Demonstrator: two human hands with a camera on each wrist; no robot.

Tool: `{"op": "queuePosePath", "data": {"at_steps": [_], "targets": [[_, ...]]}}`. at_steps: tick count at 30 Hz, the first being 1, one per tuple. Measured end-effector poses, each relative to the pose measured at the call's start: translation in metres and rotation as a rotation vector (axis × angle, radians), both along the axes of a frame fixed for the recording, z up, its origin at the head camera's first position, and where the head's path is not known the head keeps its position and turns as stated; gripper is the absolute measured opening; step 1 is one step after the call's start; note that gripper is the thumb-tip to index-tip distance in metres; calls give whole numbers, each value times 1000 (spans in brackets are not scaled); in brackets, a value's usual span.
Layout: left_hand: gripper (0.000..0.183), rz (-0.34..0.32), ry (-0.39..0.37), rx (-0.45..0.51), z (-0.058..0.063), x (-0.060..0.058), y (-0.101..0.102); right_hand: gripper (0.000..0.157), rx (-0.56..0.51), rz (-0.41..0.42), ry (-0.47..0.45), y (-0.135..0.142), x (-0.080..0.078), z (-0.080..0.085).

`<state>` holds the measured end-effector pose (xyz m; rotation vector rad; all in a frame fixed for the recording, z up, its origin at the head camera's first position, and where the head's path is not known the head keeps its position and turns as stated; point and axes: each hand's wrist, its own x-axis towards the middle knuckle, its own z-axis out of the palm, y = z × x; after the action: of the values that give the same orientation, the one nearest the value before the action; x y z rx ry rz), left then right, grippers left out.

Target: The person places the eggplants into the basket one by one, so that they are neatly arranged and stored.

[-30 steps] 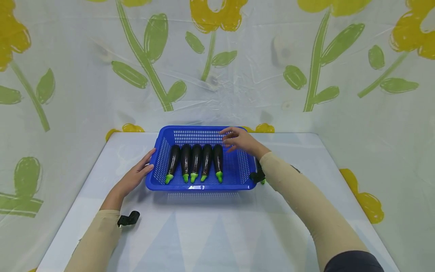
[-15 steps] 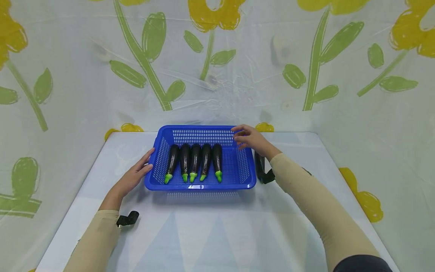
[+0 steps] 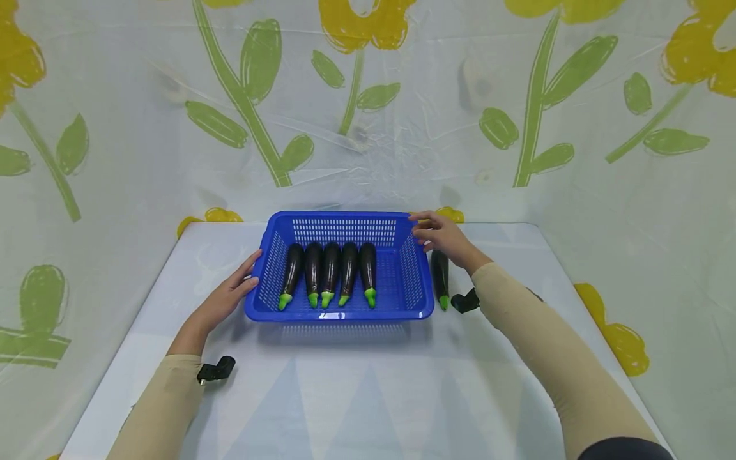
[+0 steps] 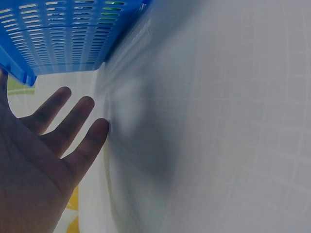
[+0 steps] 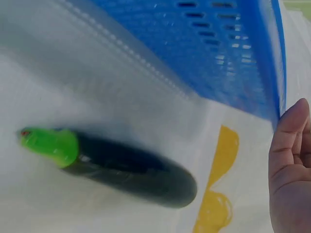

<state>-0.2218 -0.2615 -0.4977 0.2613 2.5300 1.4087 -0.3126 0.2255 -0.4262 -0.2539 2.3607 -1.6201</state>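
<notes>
A blue perforated plastic basket (image 3: pixel 345 317) stands on the table, with several dark eggplants (image 3: pixel 330 268) lying side by side in it, green stem ends toward me. My left hand (image 3: pixel 225 299) rests at its left rim, and the left wrist view shows straight, spread fingers (image 4: pixel 73 121) beside the basket wall. At the far right corner, my right hand (image 3: pixel 444 241) hovers by the rim with loosely bent fingers and holds nothing. A single eggplant (image 3: pixel 440 276) lies on the table just outside the basket's right side; the right wrist view shows its green cap and dark body.
The white table (image 3: pixel 368 396) bears a pale blue triangle pattern. Behind and beside it hangs a sheet (image 3: pixel 425 128) printed with yellow flowers and green leaves. A small black device (image 3: pixel 217 369) is worn at the left wrist, another (image 3: pixel 464 301) at the right.
My right hand has moved right, from above the basket's inside to its far right corner, uncovering the eggplant outside. The left hand and the basket stay in place.
</notes>
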Motion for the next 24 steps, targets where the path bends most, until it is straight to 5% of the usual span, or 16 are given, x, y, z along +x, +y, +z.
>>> {"op": "queuePosePath", "data": {"at_steps": [17,24], "targets": [[65,1,0,-3,-2,-2,-1,51,183,-129,-26,46,7,-24],[66,-5,4,6,-4,-3,-3,58,252,-114,-84,57,10,-37]]}}
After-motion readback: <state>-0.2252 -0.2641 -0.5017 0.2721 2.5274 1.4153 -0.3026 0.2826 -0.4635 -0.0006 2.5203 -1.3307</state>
